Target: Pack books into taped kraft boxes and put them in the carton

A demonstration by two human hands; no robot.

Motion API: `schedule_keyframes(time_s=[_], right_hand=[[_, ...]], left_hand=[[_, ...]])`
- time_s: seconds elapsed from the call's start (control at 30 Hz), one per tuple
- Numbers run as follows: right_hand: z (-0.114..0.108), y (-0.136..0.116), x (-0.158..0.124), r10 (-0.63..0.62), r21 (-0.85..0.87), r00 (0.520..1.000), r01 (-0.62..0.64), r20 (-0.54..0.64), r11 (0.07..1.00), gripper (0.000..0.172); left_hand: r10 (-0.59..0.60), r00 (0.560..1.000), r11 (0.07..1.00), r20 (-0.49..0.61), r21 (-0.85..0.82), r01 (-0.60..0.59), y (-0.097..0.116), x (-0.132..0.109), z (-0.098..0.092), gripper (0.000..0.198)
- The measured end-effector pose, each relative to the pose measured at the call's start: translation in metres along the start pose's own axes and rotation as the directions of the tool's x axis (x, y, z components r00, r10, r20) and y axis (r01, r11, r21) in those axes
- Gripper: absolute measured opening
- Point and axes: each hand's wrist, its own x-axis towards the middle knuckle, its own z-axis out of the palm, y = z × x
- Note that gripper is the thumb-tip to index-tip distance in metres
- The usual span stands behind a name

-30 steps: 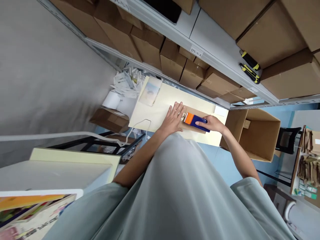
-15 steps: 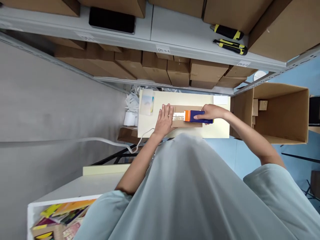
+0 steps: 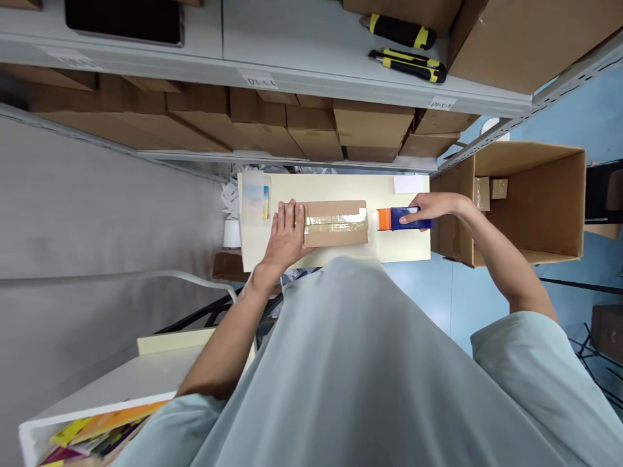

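Observation:
A small cardboard box (image 3: 335,236) lies on the cream tabletop (image 3: 335,187), with a strip of shiny clear tape (image 3: 335,224) along its top. My left hand (image 3: 287,237) rests on the box's left end, fingers stretched out and lying flat. To the right of the box, and apart from it, my right hand (image 3: 435,206) is wrapped round a blue and orange tape dispenser (image 3: 400,218). The dispenser's orange end faces the box.
Above the table, a metal shelf (image 3: 302,68) holds cardboard boxes, a black phone (image 3: 124,21) and two utility knives (image 3: 406,48). A large open carton (image 3: 540,201) with small boxes inside stands at right. A white bin (image 3: 29,438) of colourful packets sits lower left.
My right hand has drawn the tape dispenser off the box to the right, leaving tape along the box's top. My left hand still lies on the left end. The view has shifted.

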Motion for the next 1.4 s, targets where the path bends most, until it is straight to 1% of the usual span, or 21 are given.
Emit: schedule_keyframes(time_s=[0.13, 0.3, 0.43, 0.57, 0.67, 0.77, 0.83, 0.93, 1.07, 1.13, 1.17, 1.23, 1.3, 1.4], right_hand=[[-0.006, 0.009, 0.011, -0.016, -0.018, 0.999, 0.017, 0.032, 1.0, 0.077], [-0.004, 0.016, 0.01, -0.065, -0.006, 0.995, 0.065, 0.081, 0.998, 0.077], [0.001, 0.018, 0.009, -0.042, -0.041, 0.998, 0.044, 0.055, 0.998, 0.077], [0.008, 0.012, 0.016, 0.018, -0.081, 0.999, -0.015, 0.03, 0.997, 0.076], [0.019, 0.0, 0.027, 0.082, -0.143, 0.997, -0.083, -0.013, 0.986, 0.073], [0.033, -0.009, 0.037, 0.131, -0.231, 0.983, -0.157, -0.125, 0.96, 0.067], [0.04, -0.008, 0.038, 0.129, -0.258, 0.972, -0.178, -0.195, 0.95, 0.065], [0.042, 0.002, 0.027, 0.099, -0.208, 0.976, -0.14, -0.195, 0.968, 0.067], [0.033, 0.019, 0.004, 0.047, -0.022, 0.991, -0.05, -0.122, 0.999, 0.072], [0.031, 0.02, -0.001, 0.044, 0.038, 0.994, -0.04, -0.101, 0.998, 0.075], [0.031, 0.018, 0.0, 0.061, 0.034, 0.993, -0.058, -0.105, 0.998, 0.075], [0.037, 0.008, 0.008, 0.131, -0.047, 0.98, -0.139, -0.149, 0.989, 0.073], [0.047, -0.009, 0.021, 0.202, -0.164, 0.948, -0.246, -0.244, 0.955, 0.068], [0.066, -0.039, 0.041, 0.246, -0.26, 0.893, -0.357, -0.378, 0.897, 0.059]], left_hand=[[-0.006, 1.0, 0.998, 0.021, 0.058, 0.004, 0.0, 0.002, 0.0, 0.14], [-0.015, 1.0, 0.997, 0.027, 0.074, 0.012, 0.001, 0.002, -0.001, 0.145], [-0.027, 0.999, 0.997, 0.03, 0.073, 0.025, 0.004, 0.002, -0.001, 0.146], [-0.032, 0.999, 0.997, 0.036, 0.067, 0.029, 0.006, 0.002, -0.002, 0.147], [-0.023, 0.999, 0.998, 0.038, 0.056, 0.021, 0.006, 0.002, -0.002, 0.146], [-0.025, 0.999, 0.999, 0.029, 0.043, 0.023, 0.005, 0.002, -0.002, 0.148], [-0.023, 0.999, 0.999, 0.024, 0.03, 0.022, 0.005, 0.002, -0.001, 0.149], [-0.01, 1.0, 1.0, 0.021, 0.014, 0.01, 0.004, 0.001, -0.001, 0.151], [-0.002, 1.0, 1.0, 0.02, 0.021, 0.001, 0.003, 0.0, -0.001, 0.151], [0.002, 1.0, 1.0, 0.022, 0.028, -0.002, 0.003, 0.0, -0.001, 0.151], [0.004, 1.0, 1.0, 0.023, 0.03, -0.004, 0.003, 0.0, 0.0, 0.15], [0.007, 1.0, 1.0, 0.021, 0.029, -0.008, 0.003, 0.0, 0.0, 0.15], [0.011, 1.0, 1.0, 0.017, 0.022, -0.011, 0.003, -0.001, 0.001, 0.149], [0.017, 1.0, 1.0, 0.009, 0.014, -0.017, 0.002, 0.0, 0.002, 0.149]])
